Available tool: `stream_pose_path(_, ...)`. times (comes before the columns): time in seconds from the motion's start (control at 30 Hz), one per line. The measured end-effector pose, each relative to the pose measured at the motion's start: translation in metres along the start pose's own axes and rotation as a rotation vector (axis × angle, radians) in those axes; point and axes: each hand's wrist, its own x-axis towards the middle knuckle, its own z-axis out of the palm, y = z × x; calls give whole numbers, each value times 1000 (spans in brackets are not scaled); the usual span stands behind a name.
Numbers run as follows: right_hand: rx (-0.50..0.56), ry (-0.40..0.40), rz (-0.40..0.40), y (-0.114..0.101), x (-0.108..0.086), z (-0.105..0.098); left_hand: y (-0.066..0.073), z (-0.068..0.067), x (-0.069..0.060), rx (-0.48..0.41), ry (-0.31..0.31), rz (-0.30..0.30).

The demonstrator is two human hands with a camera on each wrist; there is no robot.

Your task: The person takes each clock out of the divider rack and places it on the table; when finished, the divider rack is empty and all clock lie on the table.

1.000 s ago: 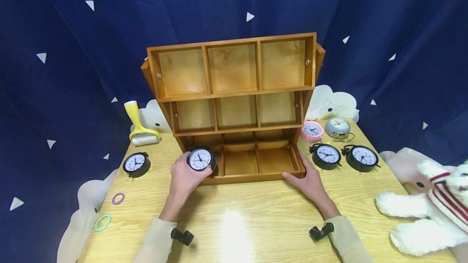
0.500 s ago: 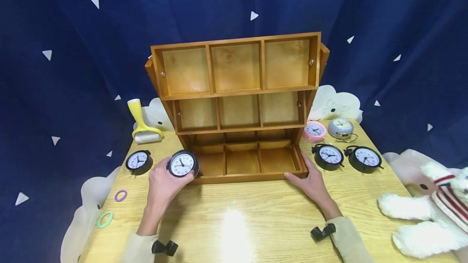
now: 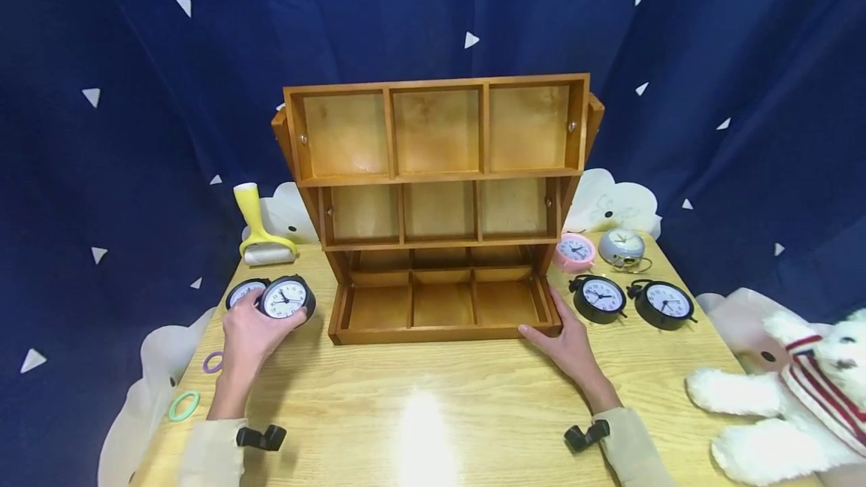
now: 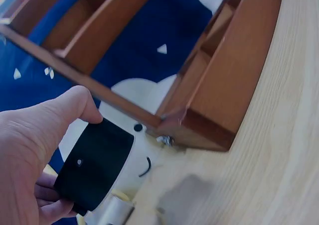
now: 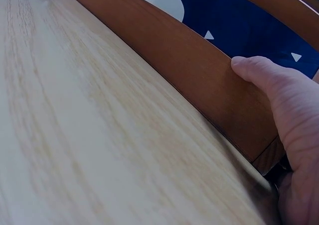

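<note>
My left hand (image 3: pixel 249 337) grips a round black alarm clock (image 3: pixel 286 299) with a white dial, held above the table to the left of the tiered wooden rack (image 3: pixel 440 334). In the left wrist view the clock's black side (image 4: pixel 97 160) shows between thumb and fingers. Behind it, another black alarm clock (image 3: pixel 242 290) is partly covered. At the rack's right front corner my right hand (image 3: pixel 570 340) holds on, its thumb (image 5: pixel 254 68) against the front board and its fingers round the side. The rack's compartments hold nothing.
Right of the rack stand a pink clock (image 3: pixel 575 251), a grey clock (image 3: pixel 622 246) and two black clocks. A yellow-handled lint roller (image 3: pixel 260 235), a purple ring (image 3: pixel 213 362) and a green ring (image 3: pixel 183 406) lie left. A white plush toy (image 3: pixel 778 412) sits at the right edge.
My left hand has lifted the black clock away from the rack's lower left compartment and carried it left, towards the other black clock. My right hand stays at the rack's corner.
</note>
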Motion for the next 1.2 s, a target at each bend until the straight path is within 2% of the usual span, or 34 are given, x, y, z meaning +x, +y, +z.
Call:
stream_pose_path(0.2,-2,11,-14,3,3,0,-14,17,22,-27,-44,1)
stream_pose_path(0.47,-13,1,-3,4,2,-3,-28,37,37,-27,-126,21)
stream_pose_path(0.67,-2,-3,2,3,3,-1,-36,48,40,-8,-190,-18)
stream_pose_path(0.77,-8,-3,5,2,1,0,-39,53,39,-3,-202,-35)
stream_pose_path(0.97,-18,-3,1,3,-1,0,-45,58,40,0,-204,-15)
stream_pose_path(1.2,-12,0,-1,3,0,1,-45,60,43,-10,-242,-16)
